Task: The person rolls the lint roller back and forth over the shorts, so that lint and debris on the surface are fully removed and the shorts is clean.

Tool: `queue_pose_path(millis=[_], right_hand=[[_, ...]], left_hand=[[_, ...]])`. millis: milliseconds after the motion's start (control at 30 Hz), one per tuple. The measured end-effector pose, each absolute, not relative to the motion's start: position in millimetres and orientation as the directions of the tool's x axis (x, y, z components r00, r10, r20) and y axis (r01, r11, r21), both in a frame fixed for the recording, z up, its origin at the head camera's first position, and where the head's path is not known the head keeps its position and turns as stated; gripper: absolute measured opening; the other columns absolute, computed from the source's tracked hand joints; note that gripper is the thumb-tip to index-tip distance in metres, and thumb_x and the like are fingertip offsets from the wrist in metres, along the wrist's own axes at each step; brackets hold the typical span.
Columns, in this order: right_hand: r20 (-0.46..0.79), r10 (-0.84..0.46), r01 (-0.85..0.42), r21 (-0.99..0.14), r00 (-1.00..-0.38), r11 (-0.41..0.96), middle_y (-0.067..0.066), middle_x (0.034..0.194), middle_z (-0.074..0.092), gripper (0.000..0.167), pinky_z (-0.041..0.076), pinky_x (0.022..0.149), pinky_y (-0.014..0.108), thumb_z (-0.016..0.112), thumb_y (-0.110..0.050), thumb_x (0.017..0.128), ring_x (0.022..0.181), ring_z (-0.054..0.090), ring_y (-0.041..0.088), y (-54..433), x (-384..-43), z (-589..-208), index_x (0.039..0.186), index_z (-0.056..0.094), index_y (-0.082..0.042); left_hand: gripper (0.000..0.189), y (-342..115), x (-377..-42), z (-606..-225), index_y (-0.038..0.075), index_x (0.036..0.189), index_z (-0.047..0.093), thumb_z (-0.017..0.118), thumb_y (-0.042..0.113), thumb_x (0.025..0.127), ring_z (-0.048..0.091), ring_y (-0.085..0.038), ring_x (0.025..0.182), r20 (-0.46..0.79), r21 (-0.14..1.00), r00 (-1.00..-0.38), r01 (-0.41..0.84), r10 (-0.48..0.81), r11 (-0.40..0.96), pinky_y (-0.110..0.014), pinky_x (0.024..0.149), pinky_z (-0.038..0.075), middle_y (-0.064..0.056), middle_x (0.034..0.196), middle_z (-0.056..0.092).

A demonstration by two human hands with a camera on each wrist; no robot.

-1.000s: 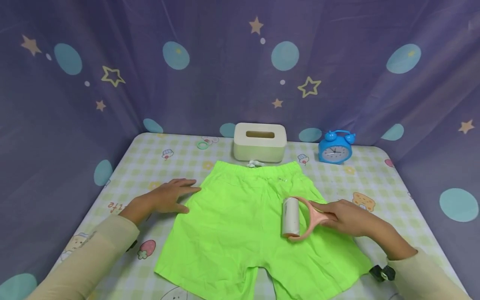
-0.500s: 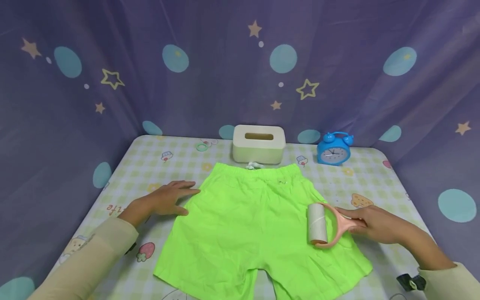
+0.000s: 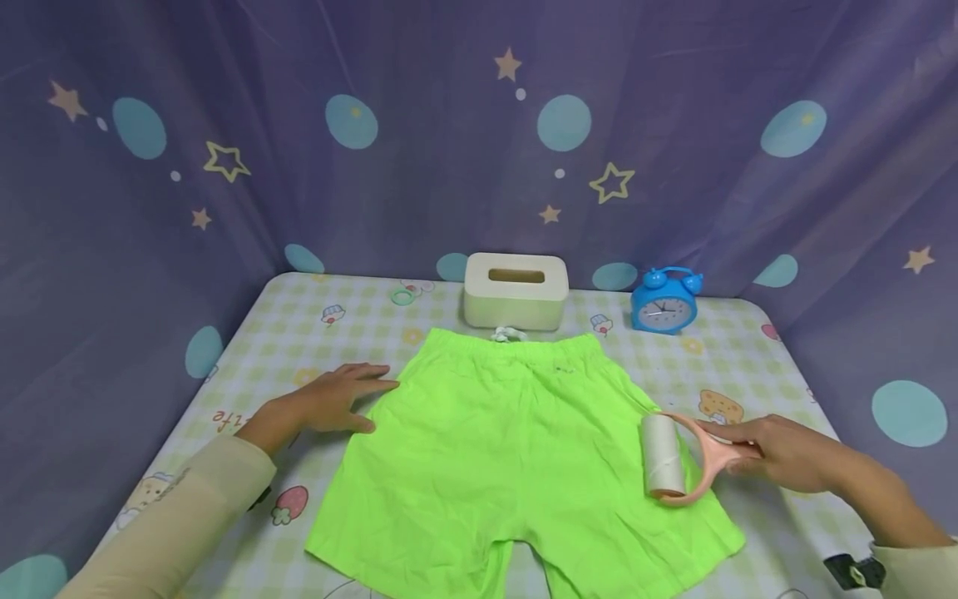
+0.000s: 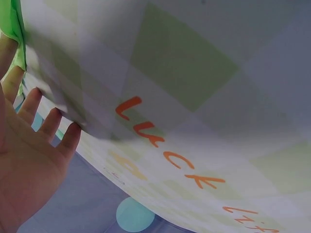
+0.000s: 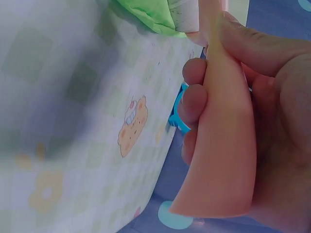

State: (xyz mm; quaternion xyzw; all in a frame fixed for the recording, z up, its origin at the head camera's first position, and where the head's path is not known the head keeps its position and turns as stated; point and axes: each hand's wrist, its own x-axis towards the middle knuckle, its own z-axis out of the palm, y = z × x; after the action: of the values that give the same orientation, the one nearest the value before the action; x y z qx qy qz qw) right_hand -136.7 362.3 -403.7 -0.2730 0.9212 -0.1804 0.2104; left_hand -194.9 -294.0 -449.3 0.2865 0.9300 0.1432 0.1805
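Bright green shorts lie flat on the table, waistband away from me. My right hand grips the pink handle of a lint roller; its white roll lies over the right side of the shorts. In the right wrist view, fingers and thumb wrap round the lint roller's handle. My left hand rests at the left edge of the shorts with its fingers spread. The left wrist view shows the left hand with fingers extended, the fingertips at the green cloth.
Behind the waistband stands a pale green tissue box with a white top. A blue alarm clock is at the back right. The checked tabletop carries printed pictures. A purple curtain with stars hangs behind and at both sides.
My right hand has drawn the lint roller rightward across the shorts, from near their middle right to the right edge. The left hand has stayed in place.
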Motion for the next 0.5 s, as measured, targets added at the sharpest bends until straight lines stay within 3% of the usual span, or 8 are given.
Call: queue_pose_path(millis=[100, 200, 500], right_hand=[[-0.299, -0.566, -0.413, -0.445, -0.768, 0.795, -0.012, 0.076, 0.062, 0.063, 0.037, 0.058, 0.018, 0.071, -0.040, 0.094, 0.061, 0.039, -0.007, 367, -137, -401, 0.148, 0.056, -0.011], [-0.317, -0.558, -0.403, -0.438, -0.767, 0.803, -0.017, 0.061, 0.036, 0.065, 0.033, 0.052, 0.019, 0.074, -0.036, 0.091, 0.053, 0.029, -0.005, 372, -138, -397, 0.148, 0.055, -0.012], [-0.325, -0.588, -0.433, -0.438, -0.741, 0.788, -0.018, 0.066, 0.043, 0.063, 0.034, 0.055, 0.019, 0.075, -0.034, 0.091, 0.057, 0.032, -0.006, 371, -145, -394, 0.148, 0.057, -0.015]], left_hand=[[0.075, -294, -195, -450, 0.018, 0.156, 0.045, 0.077, 0.038, 0.091, 0.027, -0.049, 0.150, -0.258, 0.371, -0.774, 0.474, 0.579, 0.799, -0.075, 0.111, 0.029, -0.016, 0.166, 0.031], [0.075, -293, -195, -449, 0.018, 0.155, 0.046, 0.077, 0.038, 0.090, 0.027, -0.049, 0.150, -0.258, 0.371, -0.775, 0.471, 0.576, 0.800, -0.075, 0.110, 0.028, -0.016, 0.165, 0.031], [0.075, -293, -194, -448, 0.017, 0.156, 0.045, 0.077, 0.037, 0.091, 0.027, -0.049, 0.150, -0.259, 0.366, -0.773, 0.477, 0.579, 0.799, -0.074, 0.111, 0.029, -0.016, 0.165, 0.031]])
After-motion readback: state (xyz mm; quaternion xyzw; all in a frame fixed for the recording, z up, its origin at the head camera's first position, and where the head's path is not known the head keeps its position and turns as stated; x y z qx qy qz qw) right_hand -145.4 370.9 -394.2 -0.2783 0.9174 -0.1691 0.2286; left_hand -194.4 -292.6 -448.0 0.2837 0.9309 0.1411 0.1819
